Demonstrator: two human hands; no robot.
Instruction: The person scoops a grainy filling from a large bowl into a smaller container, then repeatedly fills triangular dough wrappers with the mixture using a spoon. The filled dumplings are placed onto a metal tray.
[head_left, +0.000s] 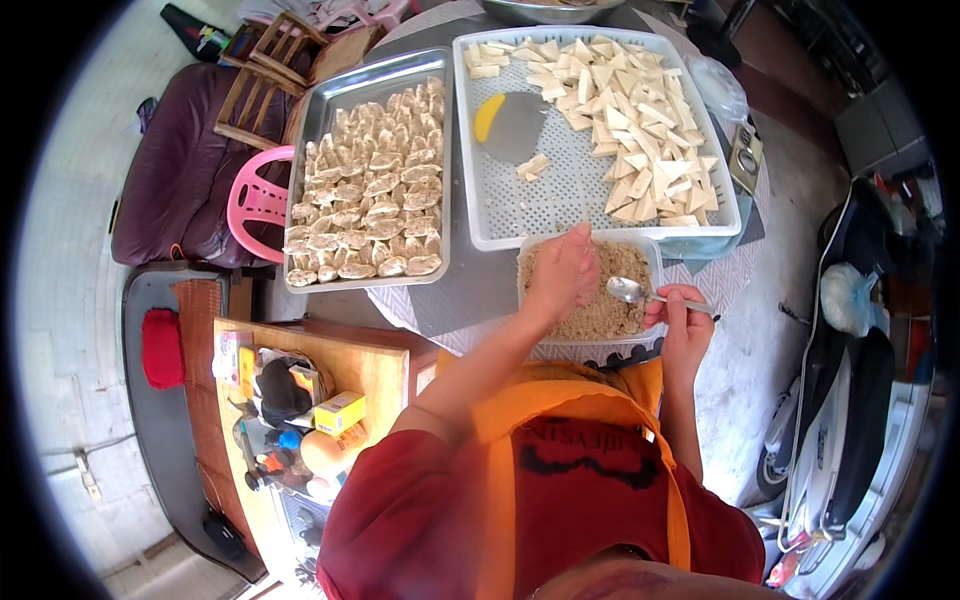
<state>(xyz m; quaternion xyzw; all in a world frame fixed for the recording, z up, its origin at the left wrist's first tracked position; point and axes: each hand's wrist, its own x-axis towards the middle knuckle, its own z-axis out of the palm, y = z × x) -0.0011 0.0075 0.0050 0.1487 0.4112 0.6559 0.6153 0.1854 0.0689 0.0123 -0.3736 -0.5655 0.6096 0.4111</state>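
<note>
My right hand (681, 321) grips the handle of a metal spoon (628, 289), whose bowl is over a clear plastic tub (658, 259) of brown, crumbly minced filling (611, 319). Above the tub's left part is my left hand (566, 271), fingers curled; whether anything lies in them is hidden. Just beyond the tub stands a white perforated plastic tray (555, 202) heaped with pale triangular pieces, apparently tofu (637, 142). A grey scraper with a yellow edge (517, 126) and a few small pieces (532, 167) lie in it. Left of it, a metal tray (330, 101) bears rows of filled pieces (375, 187).
The trays stand on a grey-covered round table (480, 289). A plastic bag (718, 88) and a metal device with a dial (746, 159) sit at its right. Leftward are a pink plastic chair (259, 202), maroon sofa (187, 150) and cluttered wooden cabinet (390, 360). A motor scooter (840, 420) stands right.
</note>
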